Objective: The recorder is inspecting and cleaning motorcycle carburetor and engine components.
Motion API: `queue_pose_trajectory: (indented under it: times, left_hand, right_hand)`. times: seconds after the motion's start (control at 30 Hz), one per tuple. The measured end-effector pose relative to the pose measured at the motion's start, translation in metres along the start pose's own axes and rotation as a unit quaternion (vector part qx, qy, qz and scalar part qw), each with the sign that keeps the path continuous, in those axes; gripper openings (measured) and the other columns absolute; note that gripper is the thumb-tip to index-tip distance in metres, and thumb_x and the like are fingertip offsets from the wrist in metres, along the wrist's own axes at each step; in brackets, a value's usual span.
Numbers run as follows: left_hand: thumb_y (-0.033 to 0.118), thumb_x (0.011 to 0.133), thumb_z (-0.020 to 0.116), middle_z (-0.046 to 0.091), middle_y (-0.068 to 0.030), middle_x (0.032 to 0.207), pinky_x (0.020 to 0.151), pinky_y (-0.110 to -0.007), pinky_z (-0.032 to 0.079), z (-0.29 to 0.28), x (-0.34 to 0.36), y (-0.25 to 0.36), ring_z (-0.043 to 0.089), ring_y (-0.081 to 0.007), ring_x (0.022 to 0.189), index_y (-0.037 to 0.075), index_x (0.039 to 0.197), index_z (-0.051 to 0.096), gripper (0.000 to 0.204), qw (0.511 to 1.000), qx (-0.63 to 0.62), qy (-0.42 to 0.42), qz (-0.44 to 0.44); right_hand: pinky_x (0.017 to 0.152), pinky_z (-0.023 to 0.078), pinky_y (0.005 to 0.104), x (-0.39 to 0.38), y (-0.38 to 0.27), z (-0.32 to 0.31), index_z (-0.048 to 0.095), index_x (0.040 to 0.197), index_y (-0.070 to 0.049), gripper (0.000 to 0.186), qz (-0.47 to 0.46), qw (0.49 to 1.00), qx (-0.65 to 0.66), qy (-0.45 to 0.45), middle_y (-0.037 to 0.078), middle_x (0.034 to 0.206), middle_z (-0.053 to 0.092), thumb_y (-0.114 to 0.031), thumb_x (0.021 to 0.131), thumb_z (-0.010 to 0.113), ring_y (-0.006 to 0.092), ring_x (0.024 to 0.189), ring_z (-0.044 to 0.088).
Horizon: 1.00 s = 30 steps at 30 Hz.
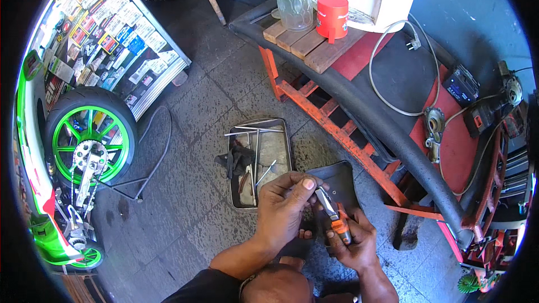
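My right hand (360, 242) is closed round the orange and black handles of a pair of pliers (339, 224), whose metal jaws point up and to the left. My left hand (284, 205) is beside the jaw tips, thumb and fingers pinched together. What it pinches, if anything, is too small to make out. Under the pliers is a dark tray (340, 178). Just beyond my left hand lies a metal tray (289, 140) holding several rods, wrenches and a dark rag (234, 160).
A motorcycle with a green-rimmed wheel (56, 129) stands at left, before a sticker-covered case (132, 39). At right, a red-framed bench (331, 126) carries a glass jug (293, 3), a red mug (332, 15), a battery (461, 85), a metal part (434, 126) and a power tool (484, 115).
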<state>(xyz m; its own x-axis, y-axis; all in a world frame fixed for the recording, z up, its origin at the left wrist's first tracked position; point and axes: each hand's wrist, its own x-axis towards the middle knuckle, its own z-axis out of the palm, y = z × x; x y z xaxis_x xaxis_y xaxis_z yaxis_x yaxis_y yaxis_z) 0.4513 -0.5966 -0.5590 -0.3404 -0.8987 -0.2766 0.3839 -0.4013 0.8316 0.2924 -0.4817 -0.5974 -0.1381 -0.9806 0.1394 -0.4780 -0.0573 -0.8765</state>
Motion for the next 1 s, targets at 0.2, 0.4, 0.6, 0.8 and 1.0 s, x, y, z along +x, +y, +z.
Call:
queue_pose_trajectory:
  times: [0.2, 0.4, 0.6, 0.8, 1.0]
  left_hand:
    - [0.014, 0.098, 0.069, 0.070, -0.0073, 0.091, 0.068, -0.025, 0.053, -0.012, 0.014, 0.006, 0.064, -0.0105, 0.078, -0.002, 0.101, 0.071, 0.016, 0.971, 0.184, -0.039, 0.144]
    - [0.017, 0.097, 0.071, 0.069, -0.0056, 0.087, 0.061, -0.028, 0.056, -0.002, 0.006, 0.002, 0.065, -0.0124, 0.072, 0.002, 0.100, 0.071, 0.015, 1.000, 0.012, 0.002, -0.016]
    - [0.027, 0.096, 0.072, 0.069, -0.0053, 0.087, 0.055, -0.029, 0.056, 0.008, -0.002, -0.001, 0.066, -0.0119, 0.073, 0.006, 0.103, 0.072, 0.022, 0.996, 0.069, 0.012, -0.050]
    - [0.018, 0.097, 0.072, 0.070, -0.0053, 0.087, 0.062, -0.027, 0.056, 0.015, -0.004, -0.007, 0.066, -0.0115, 0.075, 0.001, 0.102, 0.072, 0.018, 0.997, 0.077, -0.016, 0.003]
    - [0.013, 0.097, 0.071, 0.070, -0.0039, 0.087, 0.065, -0.022, 0.053, 0.014, -0.008, -0.008, 0.065, -0.0079, 0.075, -0.001, 0.102, 0.073, 0.016, 0.988, 0.149, -0.028, 0.042]
  right_hand:
    - [0.074, 0.056, 0.0391, 0.006, -0.007, -0.015, 0.073, 0.105, 0.000, 0.028, 0.025, 1.000, -0.004, -0.005, 0.020, 0.104, 0.066, -0.009, 0.078, 0.079, 0.0357, 0.087, 0.070]
    - [0.079, 0.054, 0.0361, 0.009, -0.006, -0.017, 0.073, 0.105, 0.002, 0.027, 0.036, 0.996, 0.082, 0.019, 0.019, 0.104, 0.066, -0.013, 0.083, 0.079, 0.0303, 0.090, 0.069]
    - [0.091, 0.050, 0.0343, 0.020, -0.017, 0.001, 0.072, 0.104, 0.004, 0.020, 0.125, 0.954, 0.245, 0.124, 0.015, 0.117, 0.064, -0.009, 0.089, 0.074, 0.0215, 0.104, 0.063]
    - [0.093, 0.051, 0.0338, 0.042, -0.031, 0.006, 0.071, 0.105, 0.005, 0.018, 0.129, 0.920, 0.341, 0.143, 0.016, 0.122, 0.063, -0.006, 0.091, 0.072, 0.0203, 0.107, 0.063]
    - [0.090, 0.052, 0.0331, 0.049, -0.036, 0.003, 0.070, 0.101, 0.006, 0.014, 0.111, 0.923, 0.333, 0.155, 0.014, 0.117, 0.063, -0.004, 0.092, 0.072, 0.0187, 0.100, 0.064]
